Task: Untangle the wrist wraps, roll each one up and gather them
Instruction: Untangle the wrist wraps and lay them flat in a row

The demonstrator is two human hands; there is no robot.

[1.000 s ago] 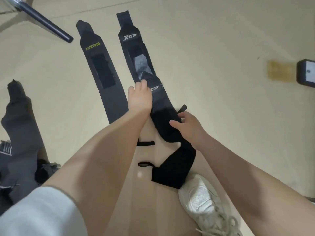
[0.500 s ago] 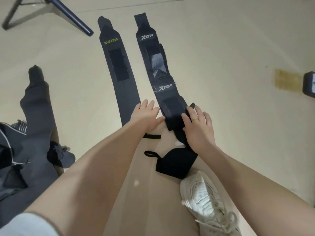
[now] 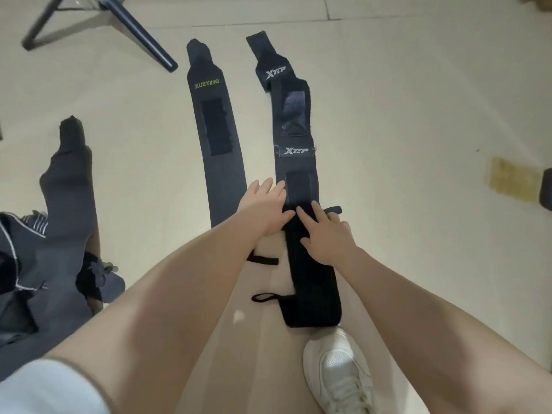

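Two dark wrist wraps lie flat and lengthwise on the beige floor. The left wrap carries green XUEYING lettering. The right one, a black XTEP wrap, runs from the far end down to a thumb loop near my shoe; a second XTEP piece overlaps its far part. My left hand lies flat with straight fingers on the XTEP wrap's left edge. My right hand presses on the same wrap with spread fingers, just beside the left hand.
More dark wraps and fabric are heaped at the left. A dark metal stand leg angles across the top left. My white sneaker sits just below the wrap's near end. A black object is at the right edge.
The crumpled near half of the XTEP wrap has been straightened out flat. Both hands moved together onto its middle, and the view shifted so the wraps sit lower in frame.
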